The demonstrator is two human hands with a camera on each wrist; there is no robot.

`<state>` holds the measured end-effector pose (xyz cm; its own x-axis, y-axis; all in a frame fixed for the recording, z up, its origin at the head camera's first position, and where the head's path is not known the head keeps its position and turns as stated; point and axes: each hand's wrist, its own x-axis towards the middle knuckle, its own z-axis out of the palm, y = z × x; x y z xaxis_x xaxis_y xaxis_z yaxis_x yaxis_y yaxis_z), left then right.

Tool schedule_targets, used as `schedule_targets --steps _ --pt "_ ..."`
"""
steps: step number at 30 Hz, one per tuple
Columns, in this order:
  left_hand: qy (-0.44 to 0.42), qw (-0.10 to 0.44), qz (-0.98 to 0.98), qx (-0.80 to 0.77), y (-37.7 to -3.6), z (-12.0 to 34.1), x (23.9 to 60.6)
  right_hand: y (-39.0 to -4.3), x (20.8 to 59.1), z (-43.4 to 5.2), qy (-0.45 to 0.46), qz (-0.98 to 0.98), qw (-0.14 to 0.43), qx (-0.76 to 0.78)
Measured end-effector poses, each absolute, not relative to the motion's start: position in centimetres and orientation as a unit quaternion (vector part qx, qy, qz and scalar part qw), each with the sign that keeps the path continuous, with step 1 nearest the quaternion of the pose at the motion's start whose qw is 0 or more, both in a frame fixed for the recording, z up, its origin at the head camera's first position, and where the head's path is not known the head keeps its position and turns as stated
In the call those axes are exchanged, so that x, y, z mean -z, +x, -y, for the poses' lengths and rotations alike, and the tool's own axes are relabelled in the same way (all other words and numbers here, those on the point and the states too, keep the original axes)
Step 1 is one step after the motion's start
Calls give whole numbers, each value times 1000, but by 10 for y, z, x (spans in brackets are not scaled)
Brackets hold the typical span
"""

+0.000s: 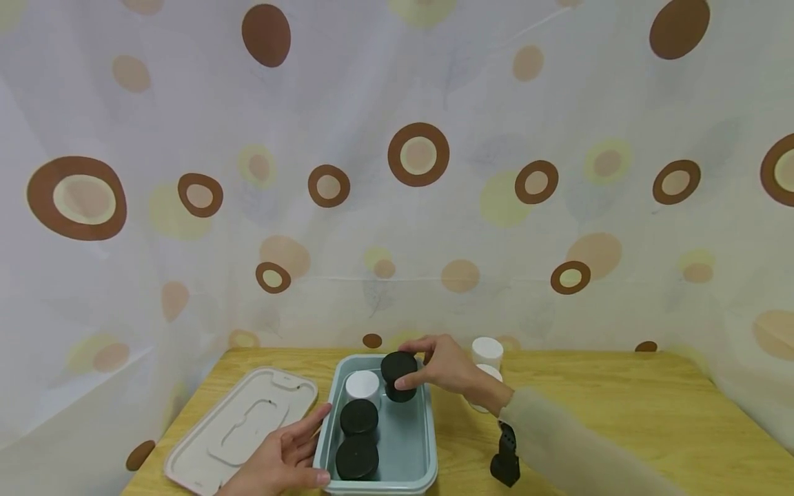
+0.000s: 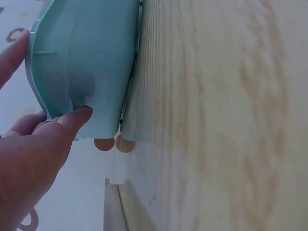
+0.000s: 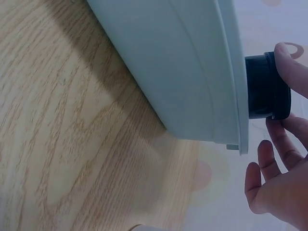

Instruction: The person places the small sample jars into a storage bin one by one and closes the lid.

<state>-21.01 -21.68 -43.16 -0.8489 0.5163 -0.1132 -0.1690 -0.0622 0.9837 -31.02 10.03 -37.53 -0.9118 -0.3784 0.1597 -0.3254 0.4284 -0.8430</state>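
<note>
Head view: a wooden table (image 1: 620,413) with pale grain stands against a white curtain (image 1: 397,172) printed with brown and beige circles, which closes off the rear and both sides. A rectangular grey-blue plastic bin (image 1: 428,441) with rounded corners sits at the table's centre front. Its left half holds three jars in a row: a white-lidded jar (image 1: 362,386) at the rear and two black-lidded jars (image 1: 358,437) in front of it. The right hand (image 1: 443,365) grasps a black jar (image 1: 398,375) by its lid, thumb and fingers curled round it, in the bin's rear right part. The left hand (image 1: 282,458) rests on the bin's left front rim, fingers extended and relaxed. A flat beige lid (image 1: 242,427) lies just left of the bin. Two white jars (image 1: 486,351) stand behind the right wrist. Bare tabletop lies to the right.

Left wrist view: the left hand (image 2: 33,159) touches the smooth bin (image 2: 86,62) at its outer wall and corner; the bin rests on the table (image 2: 216,120).

Right wrist view: fingers (image 3: 288,62) pinch the black jar (image 3: 264,86), which rises above the bin (image 3: 183,72) rim.
</note>
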Motion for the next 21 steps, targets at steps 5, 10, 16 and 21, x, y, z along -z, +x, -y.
schedule_targets --steps 5,10,16,21 --pt "134 246 -629 -725 -210 217 432 -311 378 -98 -214 -845 27 489" --pt "131 247 -625 -729 -209 216 431 -312 382 -95 -213 -846 31 487" --pt "121 251 -618 -736 -208 216 430 -314 387 -94 -225 -848 21 479" --pt "125 252 -615 -737 -208 216 430 -313 389 -93 -234 -850 11 472"
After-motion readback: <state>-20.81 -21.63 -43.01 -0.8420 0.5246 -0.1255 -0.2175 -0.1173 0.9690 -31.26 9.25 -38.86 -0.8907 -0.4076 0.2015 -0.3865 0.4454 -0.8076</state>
